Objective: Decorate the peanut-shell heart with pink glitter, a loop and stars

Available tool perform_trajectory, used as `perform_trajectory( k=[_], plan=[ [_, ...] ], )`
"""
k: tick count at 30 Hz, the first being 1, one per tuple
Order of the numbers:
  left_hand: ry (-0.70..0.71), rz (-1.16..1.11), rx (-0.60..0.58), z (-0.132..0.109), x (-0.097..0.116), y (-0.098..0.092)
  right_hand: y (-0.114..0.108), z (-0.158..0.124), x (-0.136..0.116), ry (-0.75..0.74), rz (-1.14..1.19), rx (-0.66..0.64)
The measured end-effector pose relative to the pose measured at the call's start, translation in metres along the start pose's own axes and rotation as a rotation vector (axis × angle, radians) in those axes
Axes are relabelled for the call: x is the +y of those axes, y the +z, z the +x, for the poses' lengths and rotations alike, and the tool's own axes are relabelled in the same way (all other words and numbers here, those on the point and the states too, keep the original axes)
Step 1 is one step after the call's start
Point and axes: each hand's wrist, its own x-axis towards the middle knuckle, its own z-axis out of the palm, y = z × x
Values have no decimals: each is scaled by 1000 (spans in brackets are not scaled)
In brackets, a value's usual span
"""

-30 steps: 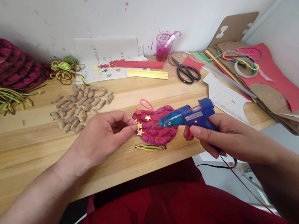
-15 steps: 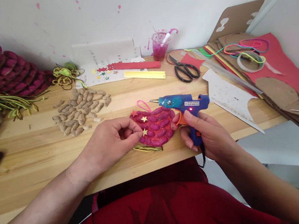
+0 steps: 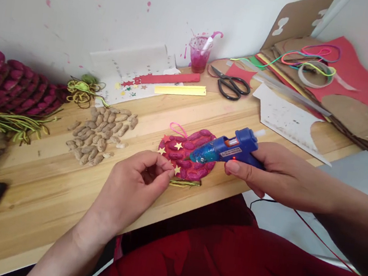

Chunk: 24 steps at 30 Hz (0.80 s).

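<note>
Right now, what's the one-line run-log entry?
right hand: holds glue gun | left hand: beside yellow star, contact unclear | glue gun: tip over purple ornament | peanuts: loose on table

Here's a blue glue gun point(image 3: 242, 146), magenta-and-red disc point(image 3: 197, 166), pale gold stars point(image 3: 178, 146), tan peanuts point(image 3: 98, 135) left, and far, a white wall point(image 3: 119, 7) spotted pink!

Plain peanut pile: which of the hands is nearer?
Left. The left hand is close to the peanut pile, at its near right; the right hand is farther right, holding the glue gun.
</note>
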Motion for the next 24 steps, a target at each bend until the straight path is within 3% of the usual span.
perform_trajectory(
  k=[4, 10, 24],
  plan=[
    [175, 82, 65, -13, 1, 4, 0, 3, -1, -32, -64, -9],
    [322, 164, 77, -22, -3, 9, 0, 5, -3, -40, -102, 7],
    [325, 178, 61, -24, -9, 11, 0, 6, -5, -66, -198, 30]
  ],
)
